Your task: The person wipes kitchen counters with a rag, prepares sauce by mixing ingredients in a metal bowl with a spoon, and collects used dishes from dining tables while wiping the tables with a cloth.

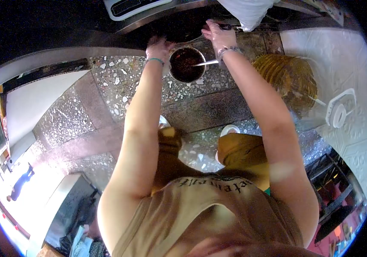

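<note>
My left hand (pixel 158 48), in a clear plastic glove, is at the dark edge of the counter, left of a round bowl (pixel 171 73). Motion and shadow smear its fingers. My right hand (pixel 219 36), also gloved, reaches to the right of the bowl with fingers stretched out and apart. A small dark piece (pixel 225 26) lies against it; I cannot make out what it is. Dark red sauce with flecks (pixel 184 61) fills the bowl, and a metal spoon (pixel 209 63) leans out over its right rim. A thin curved edge (pixel 192 41) shows faintly between my hands.
A large clear container (pixel 286 81) with a ribbed, yellow-brown look stands at the right beside a white embossed surface (pixel 350 141). A white bag (pixel 247 13) hangs at the top. A scale-like device (pixel 134 7) sits at upper left. Another person (pixel 20 182) is far left.
</note>
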The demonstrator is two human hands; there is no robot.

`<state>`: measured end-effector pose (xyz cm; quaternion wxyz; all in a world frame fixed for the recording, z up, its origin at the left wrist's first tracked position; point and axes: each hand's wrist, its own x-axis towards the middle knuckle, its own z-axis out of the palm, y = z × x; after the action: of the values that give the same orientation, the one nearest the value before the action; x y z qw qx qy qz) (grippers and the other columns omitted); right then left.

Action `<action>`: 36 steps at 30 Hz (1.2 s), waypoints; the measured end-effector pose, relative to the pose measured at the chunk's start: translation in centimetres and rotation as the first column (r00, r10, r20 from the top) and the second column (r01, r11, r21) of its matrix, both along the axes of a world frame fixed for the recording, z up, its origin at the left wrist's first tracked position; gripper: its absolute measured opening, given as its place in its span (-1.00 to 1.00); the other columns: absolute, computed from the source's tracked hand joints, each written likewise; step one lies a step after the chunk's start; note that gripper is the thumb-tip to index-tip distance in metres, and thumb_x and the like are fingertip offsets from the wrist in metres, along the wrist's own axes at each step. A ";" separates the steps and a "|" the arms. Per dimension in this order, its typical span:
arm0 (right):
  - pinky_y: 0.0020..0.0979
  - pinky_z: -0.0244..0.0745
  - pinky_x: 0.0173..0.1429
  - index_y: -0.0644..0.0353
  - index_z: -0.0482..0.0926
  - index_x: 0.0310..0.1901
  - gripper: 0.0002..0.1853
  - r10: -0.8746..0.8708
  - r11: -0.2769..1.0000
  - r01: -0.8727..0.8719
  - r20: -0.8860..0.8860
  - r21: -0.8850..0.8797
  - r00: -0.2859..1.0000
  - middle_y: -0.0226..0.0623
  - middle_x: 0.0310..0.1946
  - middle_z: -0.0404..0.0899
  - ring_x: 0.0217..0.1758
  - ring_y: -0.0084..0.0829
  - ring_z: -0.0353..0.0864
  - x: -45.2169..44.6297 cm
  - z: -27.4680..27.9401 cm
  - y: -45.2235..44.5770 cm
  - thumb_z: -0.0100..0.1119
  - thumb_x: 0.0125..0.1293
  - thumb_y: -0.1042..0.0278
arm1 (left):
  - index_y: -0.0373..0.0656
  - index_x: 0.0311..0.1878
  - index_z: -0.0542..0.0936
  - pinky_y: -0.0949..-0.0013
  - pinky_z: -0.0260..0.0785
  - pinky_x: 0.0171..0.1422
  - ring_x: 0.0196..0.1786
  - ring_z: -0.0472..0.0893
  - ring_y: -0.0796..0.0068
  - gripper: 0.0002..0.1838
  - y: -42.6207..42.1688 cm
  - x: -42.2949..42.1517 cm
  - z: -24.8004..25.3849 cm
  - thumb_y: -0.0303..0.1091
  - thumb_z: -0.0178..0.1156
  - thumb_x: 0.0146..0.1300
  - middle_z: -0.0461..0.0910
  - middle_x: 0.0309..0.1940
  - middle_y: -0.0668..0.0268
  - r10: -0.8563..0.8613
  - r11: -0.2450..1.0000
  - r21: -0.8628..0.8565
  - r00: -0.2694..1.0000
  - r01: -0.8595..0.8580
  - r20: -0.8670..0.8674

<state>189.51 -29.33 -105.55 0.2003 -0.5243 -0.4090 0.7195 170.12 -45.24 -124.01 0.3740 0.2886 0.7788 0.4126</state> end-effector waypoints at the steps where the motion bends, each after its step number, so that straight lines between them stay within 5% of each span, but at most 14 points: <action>1: -0.38 0.61 0.01 0.75 0.22 0.09 -0.32 -0.024 0.999 0.024 0.016 0.032 1.000 0.24 -0.02 0.49 -0.06 -0.12 0.65 0.0 0.8 -0.3 0.18 0.30 0.17 | 0.03 0.15 0.48 0.28 0.15 0.42 0.39 0.21 0.15 -0.48 0.1 0.3 1.6 0.10 0.16 0.21 0.28 0.32 0.15 0.098 0.973 0.187 0.975 -0.136 0.199; 4: -0.30 0.64 -0.03 0.65 0.32 0.06 -0.44 0.041 0.985 -0.015 -0.146 0.173 0.988 0.16 -0.08 0.52 -0.10 -0.07 0.65 0.6 3.2 -0.5 0.18 0.30 0.23 | 0.08 0.19 0.45 0.28 0.19 0.41 0.39 0.22 0.12 -0.51 0.6 2.2 10.5 0.07 0.10 0.27 0.25 0.34 0.13 -0.603 0.735 -0.621 0.679 0.270 -0.418; 7: -0.25 0.67 -0.07 0.55 0.40 -0.02 -0.58 -0.111 0.987 0.123 -0.109 0.108 0.988 0.10 -0.12 0.54 -0.12 -0.06 0.66 0.4 4.7 -1.0 0.15 0.33 0.28 | 0.08 0.25 0.40 0.31 0.28 0.35 0.36 0.25 0.06 -0.50 0.5 3.6 13.5 0.05 0.06 0.30 0.22 0.36 0.11 -0.732 0.617 -0.773 0.465 0.144 -0.498; 10: -0.29 0.67 -0.06 0.51 0.46 -0.09 -0.65 -0.128 0.973 0.163 -0.207 0.161 0.970 0.10 -0.11 0.54 -0.13 -0.10 0.67 0.9 5.6 -1.4 0.12 0.35 0.29 | 0.02 0.28 0.36 0.25 0.33 0.31 0.35 0.28 0.08 -0.51 0.1 2.4 10.2 -0.06 0.05 0.33 0.20 0.37 0.10 -0.399 0.867 -0.492 0.704 0.082 -0.587; 13: -0.29 0.67 -0.13 0.45 0.34 -0.04 -0.58 -0.045 0.977 0.097 -0.261 0.192 0.964 0.02 -0.18 0.56 -0.23 -0.17 0.69 2.5 7.5 -1.6 0.23 0.27 0.28 | -0.06 0.29 0.36 0.23 0.28 0.35 0.35 0.30 0.14 -0.53 0.4 2.0 12.5 -0.18 0.01 0.33 0.27 0.33 0.10 0.154 0.971 -0.201 0.980 -0.128 0.123; 14: -0.31 0.67 -0.10 0.46 0.41 -0.06 -0.60 0.000 0.972 0.061 -0.260 0.226 0.966 -0.01 -0.15 0.56 -0.21 -0.18 0.69 3.3 8.1 -1.9 0.21 0.29 0.25 | -0.08 0.27 0.38 0.19 0.28 0.34 0.32 0.34 0.14 -0.54 1.1 2.2 14.9 -0.23 0.01 0.31 0.34 0.28 0.09 -0.188 0.860 -0.488 0.982 0.150 -0.029; 16: -0.33 0.65 -0.06 0.46 0.46 -0.07 -0.61 0.025 0.972 0.033 -0.242 0.232 0.970 -0.03 -0.12 0.57 -0.16 -0.20 0.68 5.2 9.0 -2.8 0.20 0.30 0.22 | -0.09 0.25 0.41 0.15 0.28 0.33 0.29 0.38 0.15 -0.55 0.2 2.0 13.9 -0.27 0.00 0.29 0.41 0.23 0.09 -0.535 0.579 -0.752 0.843 0.316 -0.057; 18: -0.36 0.63 -0.02 0.45 0.51 -0.09 -0.61 0.046 0.969 0.011 -0.224 0.246 0.974 -0.06 -0.10 0.57 -0.12 -0.23 0.67 6.8 9.7 -3.6 0.19 0.31 0.19 | -0.06 0.20 0.47 0.14 0.33 0.27 0.21 0.46 0.13 -0.56 -1.8 1.2 7.6 -0.25 0.04 0.24 0.49 0.15 0.08 -0.999 0.040 -0.821 0.025 0.569 -0.031; 19: -0.38 0.61 0.01 0.41 0.53 -0.09 -0.62 0.092 0.971 -0.050 -0.174 0.233 0.980 -0.09 -0.10 0.58 -0.09 -0.27 0.66 7.8 9.9 -4.3 0.20 0.31 0.19 | -0.07 0.17 0.48 0.15 0.34 0.25 0.19 0.48 0.14 -0.58 -2.9 1.2 6.7 -0.26 0.05 0.23 0.51 0.12 0.09 -1.000 -0.016 -0.792 -0.031 0.611 -0.004; 24: -0.36 0.50 0.09 0.07 0.58 -0.06 -0.79 0.499 0.594 -0.497 0.195 0.632 0.844 -0.22 -0.07 0.62 0.05 -0.35 0.59 11.3 4.1 -8.0 0.18 0.27 0.38 | -0.14 0.03 0.53 0.21 0.43 0.14 0.08 0.56 0.22 -0.68 -8.2 2.6 -1.7 -0.30 0.10 0.20 0.59 -0.01 0.14 -0.922 0.288 -0.503 0.377 0.815 0.084; 28: -0.17 0.48 0.13 -0.11 0.42 0.14 -0.53 0.763 -0.058 -0.798 0.542 0.600 0.352 -0.02 0.28 0.29 0.12 -0.02 0.52 12.6 -6.3 -8.8 0.10 0.18 0.48 | -0.09 -0.07 0.62 0.20 0.41 0.06 -0.01 0.59 0.26 -0.64 -10.9 4.2 -10.1 -0.08 0.04 0.24 0.61 -0.04 0.22 -0.617 0.716 -0.145 0.715 0.683 0.329; 31: -0.18 0.58 -0.09 -0.12 0.43 0.13 -0.52 0.752 -0.231 -0.856 0.643 0.462 0.144 0.02 0.35 0.16 0.01 0.00 0.58 10.9 -3.2 -9.0 0.09 0.13 0.47 | -0.03 -0.11 0.65 0.35 0.28 0.12 -0.01 0.60 0.32 -0.61 -6.6 8.3 -0.7 0.03 0.04 0.23 0.67 -0.16 0.32 -0.988 0.151 -0.849 0.068 0.506 -0.136; 35: -0.21 0.59 -0.21 -0.15 0.43 0.13 -0.50 0.608 -0.378 -0.852 0.791 0.364 0.068 -0.04 0.39 0.10 -0.11 -0.07 0.63 12.8 -4.4 -8.4 0.10 0.11 0.48 | -0.07 -0.12 0.65 0.26 0.36 0.09 -0.03 0.61 0.31 -0.61 -7.5 8.2 -0.4 0.02 0.13 0.18 0.67 -0.19 0.31 -0.970 0.233 -0.814 0.182 0.532 -0.159; 36: -0.25 0.58 -0.25 -0.15 0.43 0.13 -0.52 0.585 -0.405 -0.824 0.805 0.396 0.099 -0.06 0.32 0.20 -0.16 -0.16 0.63 13.4 -4.2 -8.3 0.10 0.14 0.45 | -0.10 -0.13 0.64 0.21 0.39 0.07 -0.05 0.62 0.29 -0.64 -9.1 8.3 -4.7 -0.04 0.18 0.16 0.67 -0.18 0.29 -0.646 0.628 -0.597 0.763 0.499 -0.041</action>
<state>202.89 -37.64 -109.77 -0.1461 0.0106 -0.9586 0.2442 178.44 -54.38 -128.70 0.4512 0.4515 0.7696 -0.0128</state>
